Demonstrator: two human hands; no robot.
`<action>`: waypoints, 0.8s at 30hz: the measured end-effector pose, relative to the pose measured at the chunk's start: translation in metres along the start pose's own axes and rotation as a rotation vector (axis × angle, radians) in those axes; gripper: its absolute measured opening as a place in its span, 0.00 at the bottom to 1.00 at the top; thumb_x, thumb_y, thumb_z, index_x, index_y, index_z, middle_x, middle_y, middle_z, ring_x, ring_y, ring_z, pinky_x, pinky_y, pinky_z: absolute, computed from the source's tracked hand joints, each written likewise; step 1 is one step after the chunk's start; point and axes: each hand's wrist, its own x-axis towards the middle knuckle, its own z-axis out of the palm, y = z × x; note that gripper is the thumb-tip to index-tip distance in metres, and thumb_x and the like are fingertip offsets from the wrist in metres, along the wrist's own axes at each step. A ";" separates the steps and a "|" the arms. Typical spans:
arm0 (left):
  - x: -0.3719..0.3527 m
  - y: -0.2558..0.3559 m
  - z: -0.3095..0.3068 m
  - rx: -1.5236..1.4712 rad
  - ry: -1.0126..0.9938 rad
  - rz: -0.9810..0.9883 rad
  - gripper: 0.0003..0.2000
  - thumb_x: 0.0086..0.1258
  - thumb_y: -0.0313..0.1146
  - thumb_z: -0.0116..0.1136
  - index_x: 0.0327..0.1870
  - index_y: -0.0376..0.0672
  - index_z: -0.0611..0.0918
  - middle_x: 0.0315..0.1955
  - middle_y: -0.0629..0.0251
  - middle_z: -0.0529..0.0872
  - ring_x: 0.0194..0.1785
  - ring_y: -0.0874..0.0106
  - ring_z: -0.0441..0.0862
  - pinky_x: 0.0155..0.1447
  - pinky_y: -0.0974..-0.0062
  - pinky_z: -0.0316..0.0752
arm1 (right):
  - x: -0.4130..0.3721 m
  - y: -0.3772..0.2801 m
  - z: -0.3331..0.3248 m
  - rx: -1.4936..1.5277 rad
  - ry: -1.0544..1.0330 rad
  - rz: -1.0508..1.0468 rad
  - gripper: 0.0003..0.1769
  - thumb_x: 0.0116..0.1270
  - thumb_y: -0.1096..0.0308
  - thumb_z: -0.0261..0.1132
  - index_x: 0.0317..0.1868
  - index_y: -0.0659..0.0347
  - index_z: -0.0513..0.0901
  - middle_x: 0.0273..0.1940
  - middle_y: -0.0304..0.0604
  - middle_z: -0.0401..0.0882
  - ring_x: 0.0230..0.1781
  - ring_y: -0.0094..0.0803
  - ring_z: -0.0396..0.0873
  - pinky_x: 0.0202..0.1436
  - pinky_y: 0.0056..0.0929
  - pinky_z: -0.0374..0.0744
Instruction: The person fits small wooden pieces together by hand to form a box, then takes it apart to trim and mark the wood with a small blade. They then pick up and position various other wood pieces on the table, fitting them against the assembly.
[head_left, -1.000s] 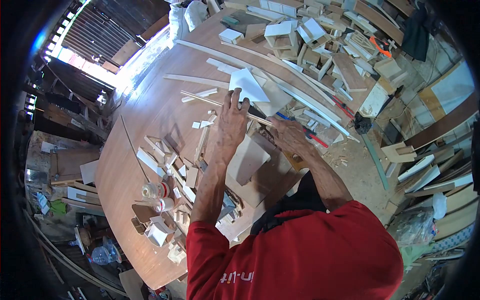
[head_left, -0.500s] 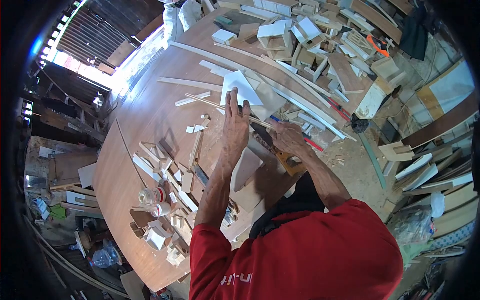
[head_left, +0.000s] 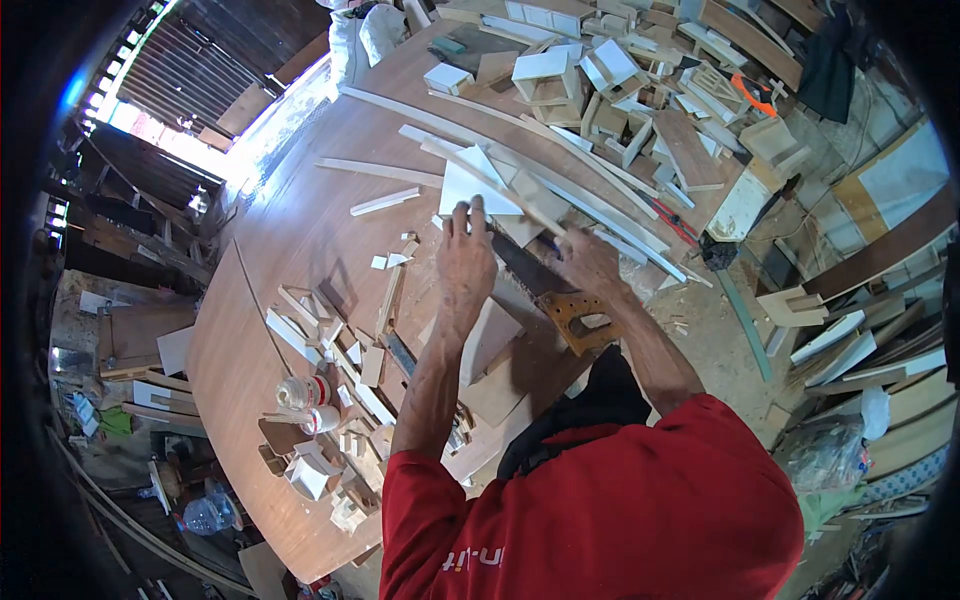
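Observation:
My right hand (head_left: pixel 588 262) grips the near end of a thin wooden strip (head_left: pixel 495 185), which slants up and leftward over a white board (head_left: pixel 463 190). My left hand (head_left: pixel 467 252) is at the board's near edge, fingers stretched forward and slightly apart, with nothing seen in it; its thumb is hard to make out. Between my hands lies a handsaw (head_left: pixel 572 312), its wooden handle toward my body and its dark blade pointing away under the right hand's side. A pale angled block (head_left: pixel 490 338) stands beside my left forearm.
Long pale strips (head_left: pixel 600 210) cross the tabletop (head_left: pixel 240 370) beyond my hands. Small wooden boxes (head_left: pixel 548 78) and offcuts crowd the far right. At the left are two jars (head_left: pixel 300 392) among scraps. Boards (head_left: pixel 850 345) lean at the right.
The strip has swung away from my left hand, its far end now farther up and right. My left hand has drawn back slightly and released it. More of the handsaw shows.

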 end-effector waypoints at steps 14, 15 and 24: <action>-0.111 -0.131 -0.017 -0.357 0.309 -0.766 0.16 0.66 0.26 0.51 0.54 0.31 0.70 0.27 0.51 0.83 0.30 0.62 0.81 0.37 0.63 0.73 | 0.049 0.076 0.014 -0.185 0.186 0.265 0.34 0.66 0.58 0.63 0.69 0.55 0.62 0.58 0.58 0.66 0.62 0.56 0.65 0.58 0.59 0.69; -0.123 -0.136 -0.014 -0.349 0.312 -0.775 0.16 0.66 0.26 0.51 0.54 0.31 0.70 0.27 0.51 0.83 0.30 0.62 0.81 0.37 0.63 0.73 | 0.049 0.075 0.016 -0.212 0.216 0.288 0.33 0.66 0.58 0.63 0.68 0.55 0.62 0.58 0.59 0.66 0.62 0.56 0.65 0.58 0.59 0.69; -0.164 -0.113 -0.004 -0.658 0.371 -0.960 0.17 0.75 0.31 0.44 0.58 0.29 0.72 0.33 0.52 0.87 0.31 0.70 0.85 0.35 0.75 0.76 | 0.064 0.085 0.020 -0.261 0.216 0.314 0.34 0.60 0.58 0.68 0.65 0.57 0.66 0.56 0.61 0.66 0.60 0.57 0.65 0.60 0.59 0.63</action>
